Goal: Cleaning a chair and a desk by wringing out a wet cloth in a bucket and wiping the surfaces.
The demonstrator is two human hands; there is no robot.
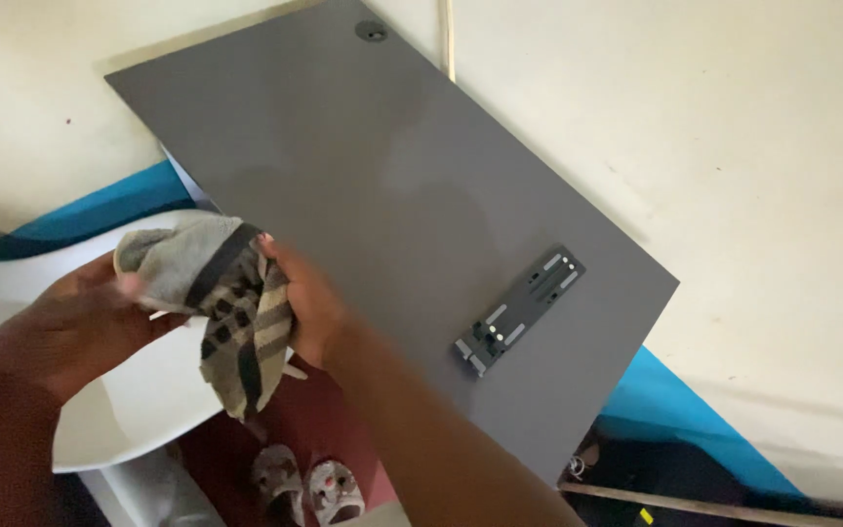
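A crumpled grey cloth (219, 293) with dark stripes and checks is held between both hands at the lower left. My left hand (70, 322) grips its left end. My right hand (309, 303) holds its right side, the forearm crossing the lower middle of the frame. Behind the hands lies a large flat grey panel (373, 185), tilted, with a small grey metal bracket (519, 307) fixed near its right end and a round hole (371, 30) near its top edge.
A white curved basin or chair (139, 410) sits under the hands. A pair of sandals (309, 488) rests on the reddish floor below. The cream wall (734, 146) has a blue band (675, 410) along its base.
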